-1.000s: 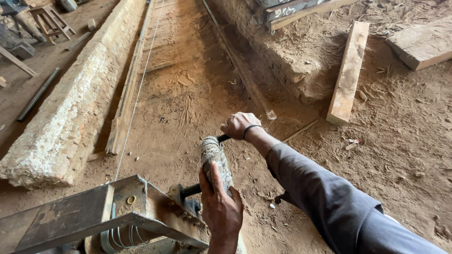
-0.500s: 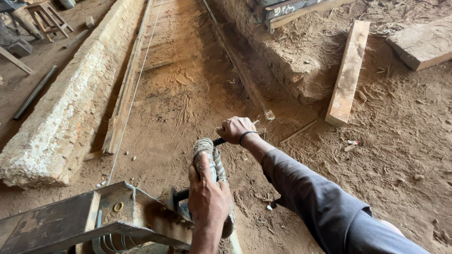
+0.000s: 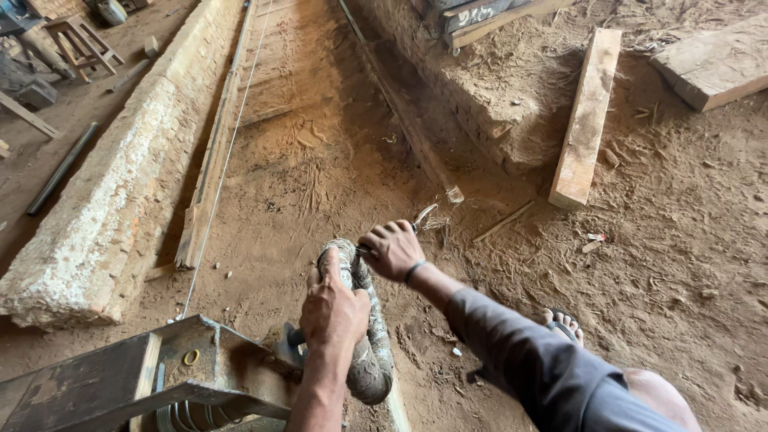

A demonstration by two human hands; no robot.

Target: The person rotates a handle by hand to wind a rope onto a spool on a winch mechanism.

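- My left hand (image 3: 334, 308) is closed over the top of a thick grey dust-caked curved hose-like pipe (image 3: 364, 336), thumb up along it, holding it steady.
- My right hand (image 3: 392, 250) is clenched around a thin dark metal tool with a hooked shiny tip (image 3: 422, 218); the tip pokes out just beyond my knuckles, the handle end meets the pipe's upper end.
- The pipe sits right under both hands, arching from my right fist down past my left wrist toward a rusty brown steel frame with a bolt washer (image 3: 120, 380) just left of my left forearm.
- Step, as I judge it: working the tool at the pipe's top end while the other hand braces it; looks mid-way, nothing loose yet that I can see.
- Next move, I judge, needs the brace kept firm and a steady turn or pull on the tool, since the pipe is dusty and may slip.
- Containers: none near my hands; cannot tell if anything is inside the pipe.
- Beyond my right hand, a pale wooden plank (image 3: 586, 120) lies on sandy dirt ground (image 3: 680, 264), well apart.
- Far left of my left hand runs a long rough whitish stone block (image 3: 104, 216), with a thin taut string line (image 3: 228, 156) beside it.
- My sandalled foot (image 3: 562, 322) shows just right of my right sleeve.
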